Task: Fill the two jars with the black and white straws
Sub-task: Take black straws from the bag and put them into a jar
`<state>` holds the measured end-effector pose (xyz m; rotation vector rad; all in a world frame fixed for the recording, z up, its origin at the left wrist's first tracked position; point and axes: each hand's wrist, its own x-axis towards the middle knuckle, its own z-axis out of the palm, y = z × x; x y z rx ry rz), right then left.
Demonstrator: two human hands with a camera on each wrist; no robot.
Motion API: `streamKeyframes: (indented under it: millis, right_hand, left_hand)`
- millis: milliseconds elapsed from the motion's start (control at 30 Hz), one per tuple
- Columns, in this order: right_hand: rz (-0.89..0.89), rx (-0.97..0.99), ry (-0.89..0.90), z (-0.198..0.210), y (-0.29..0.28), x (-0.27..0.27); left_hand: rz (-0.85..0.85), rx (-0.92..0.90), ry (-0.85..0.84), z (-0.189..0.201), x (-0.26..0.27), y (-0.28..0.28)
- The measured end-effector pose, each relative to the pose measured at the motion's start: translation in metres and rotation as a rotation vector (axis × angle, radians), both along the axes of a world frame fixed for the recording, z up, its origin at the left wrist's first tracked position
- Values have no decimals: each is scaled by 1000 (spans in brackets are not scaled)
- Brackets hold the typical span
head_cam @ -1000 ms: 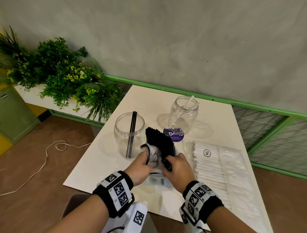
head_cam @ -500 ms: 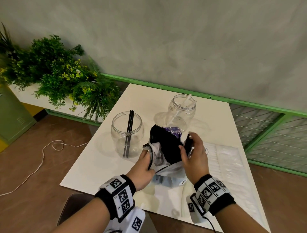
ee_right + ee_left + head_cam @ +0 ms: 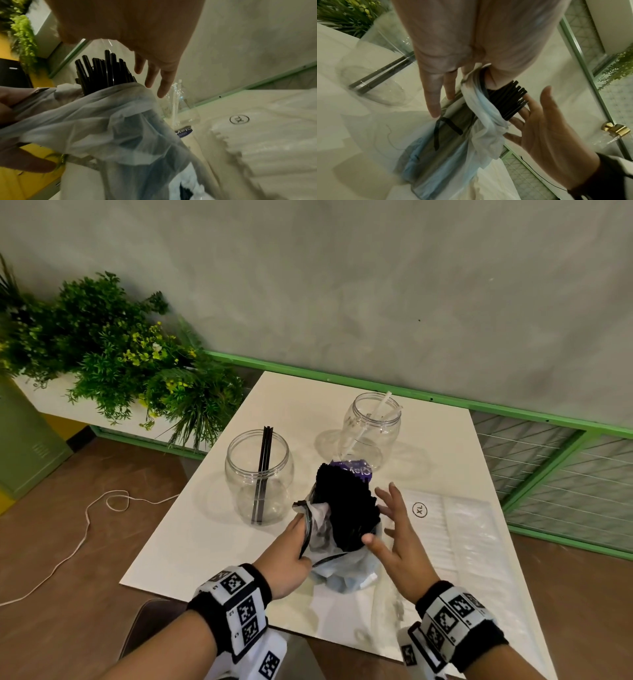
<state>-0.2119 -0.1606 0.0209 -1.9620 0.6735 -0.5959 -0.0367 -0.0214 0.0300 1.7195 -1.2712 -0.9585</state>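
Note:
A bundle of black straws sticks out of a thin plastic bag. My left hand pinches the bag's gathered edge at its left side. My right hand hovers just right of the bundle, fingers spread, holding nothing. The left clear jar holds a few black straws. The right clear jar holds white straws.
A flat clear pack of white straws marked XL lies right of the bag on the white table. Green plants stand off the table's left edge, a green rail behind it.
My right hand has let go of the black straws and spread open beside the bundle. The bag stands more upright, held by my left hand alone.

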Motion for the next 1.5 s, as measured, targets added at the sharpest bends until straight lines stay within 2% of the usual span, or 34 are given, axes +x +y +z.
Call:
streamKeyframes:
  millis: [167, 333, 467, 633, 733, 833, 967, 1133, 1267, 1333, 1400, 1433, 1500]
  right_hand:
    - [-110, -12, 138, -12, 14, 17]
    - [-201, 77, 152, -29, 13, 32]
    - [-196, 85, 107, -37, 12, 32]
    - [-182, 41, 11, -28, 15, 25]
    - [-96, -20, 25, -27, 21, 24]
    - [1, 49, 22, -16, 26, 23]
    - [21, -57, -38, -12, 33, 15]
    - [-39, -50, 28, -25, 34, 20]
    - [-116, -64, 75, -29, 30, 20]
    - [-117, -77, 108, -31, 28, 17]
    - [-99, -95, 130, -32, 26, 15]
    - [-93, -119, 133, -32, 26, 14]
    - [-95, -178, 127, -31, 28, 14]
  left_hand:
    - [26, -15, 99, 7, -1, -1]
    - [129, -20, 277, 16, -5, -1]
    - [301, -2, 427, 11, -1, -3]
    - [462, 25, 671, 13, 2, -6]
    - [583, 66, 846, 2, 9, -7]
    - [650, 91, 974, -1, 12, -9]
    - [689, 93, 994, -2, 16, -13]
    - [646, 139, 994, -4, 12, -19]
    - [692, 133, 945, -9, 8, -23]
    - [689, 126, 832, -13, 8, -24]
    - [628, 119, 573, -10, 11, -23]
    - [563, 108, 457, -8, 11, -23]
    - [406, 55, 353, -10, 14, -25]
